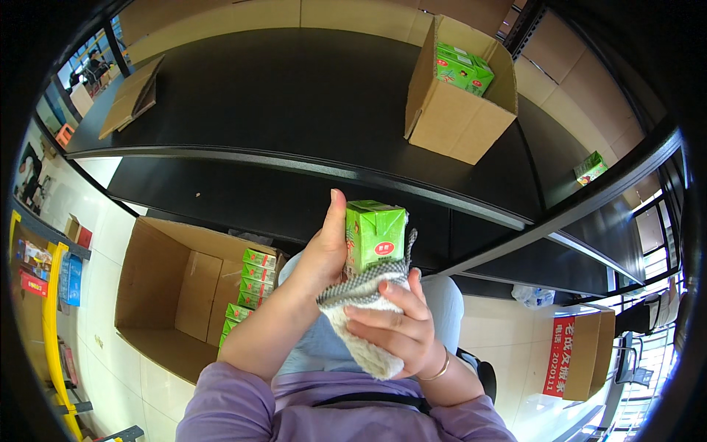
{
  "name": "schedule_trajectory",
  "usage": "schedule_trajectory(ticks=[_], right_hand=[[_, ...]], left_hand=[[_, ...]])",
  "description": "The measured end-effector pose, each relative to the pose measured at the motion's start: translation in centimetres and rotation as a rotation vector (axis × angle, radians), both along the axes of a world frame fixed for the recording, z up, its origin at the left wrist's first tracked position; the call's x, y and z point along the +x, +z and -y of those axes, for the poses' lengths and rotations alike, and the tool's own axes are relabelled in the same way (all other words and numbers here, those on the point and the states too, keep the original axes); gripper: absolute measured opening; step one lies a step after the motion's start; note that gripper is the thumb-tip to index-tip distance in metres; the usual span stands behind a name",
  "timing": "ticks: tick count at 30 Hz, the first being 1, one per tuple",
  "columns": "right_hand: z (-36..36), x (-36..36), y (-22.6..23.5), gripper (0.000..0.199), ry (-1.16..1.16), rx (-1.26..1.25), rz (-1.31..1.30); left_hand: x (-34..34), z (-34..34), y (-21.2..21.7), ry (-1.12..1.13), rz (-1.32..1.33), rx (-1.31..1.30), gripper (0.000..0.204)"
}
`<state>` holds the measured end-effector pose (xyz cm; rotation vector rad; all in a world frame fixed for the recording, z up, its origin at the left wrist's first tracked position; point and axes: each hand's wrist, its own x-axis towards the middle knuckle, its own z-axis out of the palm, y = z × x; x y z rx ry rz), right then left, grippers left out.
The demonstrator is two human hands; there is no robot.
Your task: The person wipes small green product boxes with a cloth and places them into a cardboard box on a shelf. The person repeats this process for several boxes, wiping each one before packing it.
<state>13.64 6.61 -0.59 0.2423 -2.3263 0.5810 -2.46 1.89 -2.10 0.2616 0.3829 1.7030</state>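
A green drink carton (374, 239) stands upright before me, gripped along its left side by my left hand (324, 254), thumb pointing up. My right hand (401, 331) is closed round a white cloth with a grey checked border (372, 357), which presses against the carton's lower front. The cloth hides the carton's bottom, and the left fingers behind the carton are out of sight. Just beyond both hands runs the edge of a black shelf (294, 158).
On the upper shelf stand an open cardboard box (460, 121) with green cartons and a lone carton (591, 169) at right. Flattened cardboard (132, 99) lies far left. At lower left, a large box (158, 295) holds several green cartons (258, 276). A red-labelled box (589, 353) sits right.
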Motion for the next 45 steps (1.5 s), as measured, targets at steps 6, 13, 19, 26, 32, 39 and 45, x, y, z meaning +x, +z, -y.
schedule_trajectory(ticks=[6, 13, 19, 26, 32, 39, 45], right_hand=[[0.0, 0.7, -1.9, 0.022, 0.052, -0.022, -0.109], [0.0, 0.8, -3.6, 0.024, 0.027, -0.004, -0.195], [0.2, 0.6, -2.4, 0.029, 0.052, -0.264, -0.132], [-0.2, 0.0, -1.4, 0.032, 0.017, -0.370, -0.136], [0.4, -0.4, -1.8, 0.033, -0.076, -0.364, -0.223], [1.5, -0.4, -1.6, 0.035, -0.267, -0.207, -0.139], [0.7, -0.7, -2.6, 0.033, -0.220, -0.314, -0.281]], left_hand=[[0.7, 0.3, 1.9, -0.013, -0.008, -0.174, 0.080], [1.1, 0.0, 2.2, -0.007, 0.030, -0.239, 0.084], [-0.3, 0.5, -0.3, -0.030, -0.119, -0.001, 0.081], [1.7, -0.1, 1.8, 0.090, -0.078, -0.185, 0.079], [2.7, 0.1, 1.6, 0.152, -0.177, -0.212, 0.073], [3.0, -0.1, 0.2, 0.243, -0.335, -0.223, 0.064], [3.6, 0.6, 0.7, 0.174, -0.439, -0.230, 0.066]])
